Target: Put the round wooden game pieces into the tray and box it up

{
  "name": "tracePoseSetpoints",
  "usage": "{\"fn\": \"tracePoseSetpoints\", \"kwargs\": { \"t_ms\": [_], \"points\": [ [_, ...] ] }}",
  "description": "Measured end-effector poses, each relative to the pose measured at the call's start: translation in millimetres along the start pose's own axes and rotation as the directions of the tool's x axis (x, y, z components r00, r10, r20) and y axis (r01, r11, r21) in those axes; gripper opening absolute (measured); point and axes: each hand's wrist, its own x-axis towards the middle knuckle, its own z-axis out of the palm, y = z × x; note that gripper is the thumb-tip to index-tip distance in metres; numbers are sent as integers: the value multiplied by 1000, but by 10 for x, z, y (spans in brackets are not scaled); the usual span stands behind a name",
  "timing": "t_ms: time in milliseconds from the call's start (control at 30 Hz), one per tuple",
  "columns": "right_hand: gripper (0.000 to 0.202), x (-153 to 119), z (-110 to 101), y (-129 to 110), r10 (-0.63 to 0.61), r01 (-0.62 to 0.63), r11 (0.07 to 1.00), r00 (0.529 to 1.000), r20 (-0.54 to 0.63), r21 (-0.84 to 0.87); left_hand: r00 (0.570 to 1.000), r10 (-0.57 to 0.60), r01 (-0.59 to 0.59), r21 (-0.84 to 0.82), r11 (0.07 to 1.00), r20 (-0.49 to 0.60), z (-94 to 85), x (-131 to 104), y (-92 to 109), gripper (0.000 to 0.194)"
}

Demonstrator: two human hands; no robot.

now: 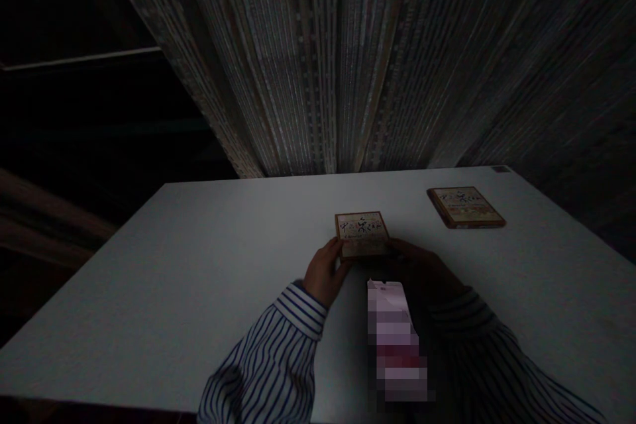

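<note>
A small square booklet or box (pixel 362 236) with dark characters on a pale, brown-edged cover is held over the white table. My left hand (pixel 325 273) grips its lower left corner, thumb below and fingers along the side. On its right edge are the fingers of my right hand (pixel 422 271), which is in deep shadow. Below it, between my forearms, a lit phone-like screen (pixel 397 344) shows pink and white, mostly pixelated. At the right rests a similar square stack (pixel 466 207) with the same kind of cover.
The white table (pixel 223 238) reaches back to a hanging striped string curtain (pixel 318 66). A small dark square patch (pixel 499 169) lies at the table's back right corner. The left side of the room is very dark.
</note>
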Motion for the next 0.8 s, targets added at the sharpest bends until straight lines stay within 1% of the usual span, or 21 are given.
{"fn": "tracePoseSetpoints", "kwargs": {
  "t_ms": [200, 400, 600, 800],
  "points": [
    [33, 4, 4, -6, -14, 14, 1000, 1000, 3, -19, 1000, 14, -14, 21, 1000, -2, 33, -9, -33, 43],
    [34, -7, 15, 12, -55, 56, 997, 998, 19, -45, 1000, 30, -30, 54, 998, -2, 51, -17, -66, 42],
    [32, -22, 52, 47, -23, 23, 998, 1000, 5, -58, 999, 25, -28, 86, 996, 27, 30, 3, -45, 42],
    [33, -11, 47, 39, -23, 24, 999, 1000, 7, -41, 999, 20, -23, 95, 995, 24, 22, 9, -39, 41]
  ]
}}
